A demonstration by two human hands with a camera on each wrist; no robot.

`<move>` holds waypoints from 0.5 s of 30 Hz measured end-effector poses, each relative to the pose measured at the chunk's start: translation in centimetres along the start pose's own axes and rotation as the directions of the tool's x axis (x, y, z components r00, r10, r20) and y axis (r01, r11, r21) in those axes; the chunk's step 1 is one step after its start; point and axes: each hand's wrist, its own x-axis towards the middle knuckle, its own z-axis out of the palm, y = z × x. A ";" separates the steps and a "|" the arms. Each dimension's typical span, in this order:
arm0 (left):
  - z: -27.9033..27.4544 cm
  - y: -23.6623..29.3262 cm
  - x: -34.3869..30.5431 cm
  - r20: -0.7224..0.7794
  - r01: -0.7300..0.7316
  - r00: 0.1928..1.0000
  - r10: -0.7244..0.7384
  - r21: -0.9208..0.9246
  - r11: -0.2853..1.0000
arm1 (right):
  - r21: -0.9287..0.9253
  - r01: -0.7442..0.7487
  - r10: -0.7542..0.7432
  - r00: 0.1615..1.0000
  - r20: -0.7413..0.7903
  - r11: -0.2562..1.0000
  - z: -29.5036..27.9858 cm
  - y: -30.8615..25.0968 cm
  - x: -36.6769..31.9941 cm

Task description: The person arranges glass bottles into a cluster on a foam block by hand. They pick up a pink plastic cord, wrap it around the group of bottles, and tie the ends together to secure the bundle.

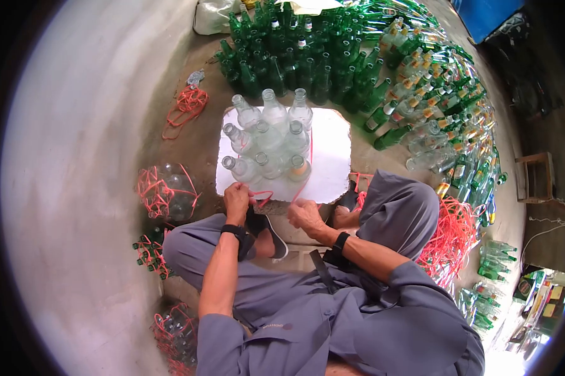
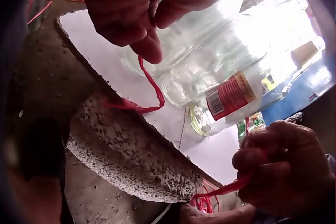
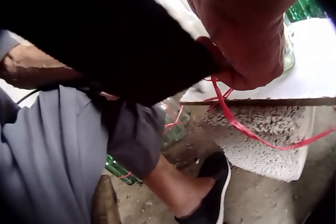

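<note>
Several clear glass bottles (image 1: 270,138) stand grouped on a white board (image 1: 331,150), which rests on a rough block (image 2: 131,155). One bottle carries a red label (image 2: 231,97). At the board's near edge, the left hand (image 1: 236,202) pinches a red plastic strand (image 2: 156,90) near the front left bottle. The right hand (image 1: 307,219) grips another stretch of red strand (image 1: 301,190) near the front right bottle; its fingers are curled in the left wrist view. In the right wrist view the right hand (image 3: 244,40) hides its own fingertips, and a strand (image 3: 252,133) hangs below the board.
Many green bottles (image 1: 295,62) stand beyond the board, with labelled bottles (image 1: 420,94) at the right. A heap of red strands (image 1: 448,238) lies beside the right knee. Bundled bottles (image 1: 169,191) and a loose red coil (image 1: 187,106) are on the left floor.
</note>
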 end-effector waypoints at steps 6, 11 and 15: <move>-0.2 1.0 -0.7 0.021 0.001 1.000 0.000 -0.016 1.000 | 0.281 -0.182 0.178 0.983 0.041 0.942 2.1 -2.6 -0.9; -1.3 2.1 -1.0 0.074 0.064 0.996 -0.057 -0.089 0.994 | 0.338 -0.246 0.229 0.969 0.091 0.908 4.1 -2.2 -0.7; -1.5 2.7 -1.5 0.162 0.157 0.977 -0.135 -0.131 0.979 | 0.343 -0.285 0.264 0.959 0.107 0.895 5.8 -1.5 0.2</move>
